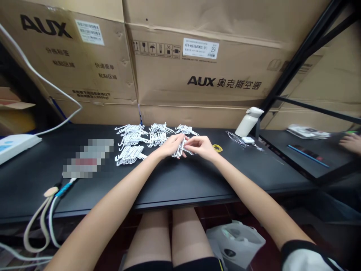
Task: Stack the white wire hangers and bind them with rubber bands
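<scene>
White hooks lie in several bundles on the black table, among them a left front bundle [130, 155], a back middle bundle [158, 139] and a back right bundle [184, 129]. My left hand [172, 146] is closed round a bundle of white hooks [179, 149] just in front of the back right ones. Pinched fingers of my right hand [200, 146] touch the same bundle from the right. Fingertips of both hands partly cover it. Yellow rubber bands [217, 148] lie right beside my right hand.
A white bottle [249, 121], a small white case [247, 140] and a cable are at the back right. A blurred phone-like object [88, 158] with a strap lies left, near a power strip [19, 146]. Cardboard boxes [169, 86] stand behind. Another person's hand [350, 143] shows far right.
</scene>
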Demonstrator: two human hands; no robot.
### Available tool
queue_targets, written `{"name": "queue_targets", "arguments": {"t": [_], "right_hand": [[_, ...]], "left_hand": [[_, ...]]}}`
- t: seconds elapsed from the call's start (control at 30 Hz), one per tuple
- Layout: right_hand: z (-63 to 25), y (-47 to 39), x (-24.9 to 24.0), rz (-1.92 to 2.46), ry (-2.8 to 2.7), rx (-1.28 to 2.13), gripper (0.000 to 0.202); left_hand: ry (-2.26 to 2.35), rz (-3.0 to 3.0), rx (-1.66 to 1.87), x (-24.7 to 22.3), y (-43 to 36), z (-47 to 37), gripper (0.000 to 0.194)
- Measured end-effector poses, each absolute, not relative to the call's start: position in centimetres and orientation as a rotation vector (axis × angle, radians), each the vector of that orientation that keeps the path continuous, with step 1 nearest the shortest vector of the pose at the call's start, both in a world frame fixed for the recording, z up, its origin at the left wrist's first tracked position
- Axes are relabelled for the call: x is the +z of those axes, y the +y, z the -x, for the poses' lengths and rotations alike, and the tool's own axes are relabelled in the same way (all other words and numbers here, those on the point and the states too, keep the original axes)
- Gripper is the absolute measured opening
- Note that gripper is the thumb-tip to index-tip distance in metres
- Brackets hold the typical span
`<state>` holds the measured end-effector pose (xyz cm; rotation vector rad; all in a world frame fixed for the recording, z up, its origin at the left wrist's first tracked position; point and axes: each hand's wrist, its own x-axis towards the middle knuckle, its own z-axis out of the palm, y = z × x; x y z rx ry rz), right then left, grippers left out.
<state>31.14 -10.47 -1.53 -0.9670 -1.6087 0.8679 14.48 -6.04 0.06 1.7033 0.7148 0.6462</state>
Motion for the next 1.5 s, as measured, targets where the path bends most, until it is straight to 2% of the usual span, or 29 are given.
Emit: {"name": "queue_targets", "arguments": {"t": [0.57, 1.1, 1.27, 1.4, 1.5], "right_hand": [[-30.4, -10.9, -1.7, 0.967, -1.607, 0.915, 0.031], [-30.4, -10.9, -1.9, 1.012, -1.695, 0.702, 0.016], [-30.7, -10.5, -1.8, 1.021, -1.526, 0.622, 0.024], [-31.1, -10.4, -1.7, 1.034, -1.484, 0.61, 0.03], [-31.1, -10.5, -1.7, 1.014, -1.535, 0.584, 0.027]], "left_hand": [[0.764, -1.711, 0.627, -0.2, -6.3, -14.9, 0.031], [0.755, -1.655, 0.73, -0.4, -7.0, -15.6, 0.034], [0.755, -1.522, 0.896, 0.0, -6.7, -15.7, 0.034], [0.719, -1.53, 0.828, -0.1, -6.7, -15.5, 0.033], [0.691, -1.538, 0.782, -0.3, -6.8, -15.4, 0.041]]}}
